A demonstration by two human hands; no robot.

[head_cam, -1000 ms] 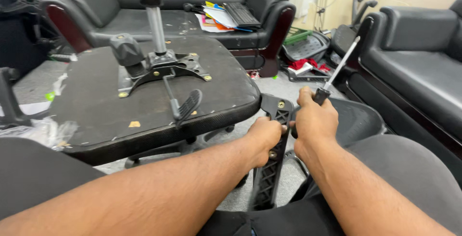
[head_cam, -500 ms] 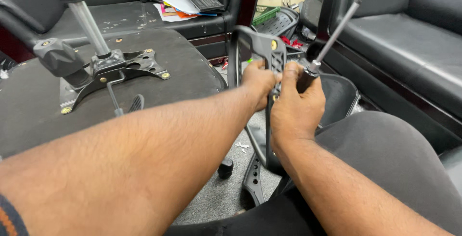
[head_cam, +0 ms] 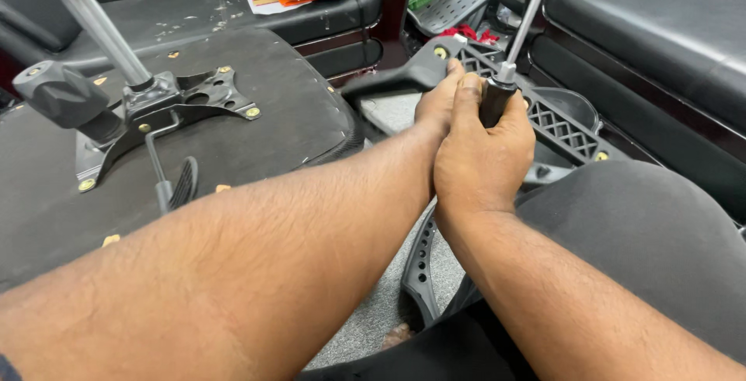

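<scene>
With both forearms stretched forward and pressed side by side, the right hand [head_cam: 478, 167] clenches a screwdriver [head_cam: 509, 58] upright while the left hand [head_cam: 440, 101] grips the black plastic armrest bracket [head_cam: 559, 120] raised beside the upturned chair seat [head_cam: 256, 128].

An office lounge used for repair: black leather sofas [head_cam: 233, 8] beyond the hands, an upturned chair seat [head_cam: 256, 109] left.

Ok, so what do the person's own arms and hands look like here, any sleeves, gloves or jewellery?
Both forearms are bare and hairy, with no gloves, rings or watch showing. The left hand and right hand are bare too. A sliver of dark sleeve with an orange stripe shows at the lower left corner, high on the left arm. No sleeve shows on the right arm.
</scene>
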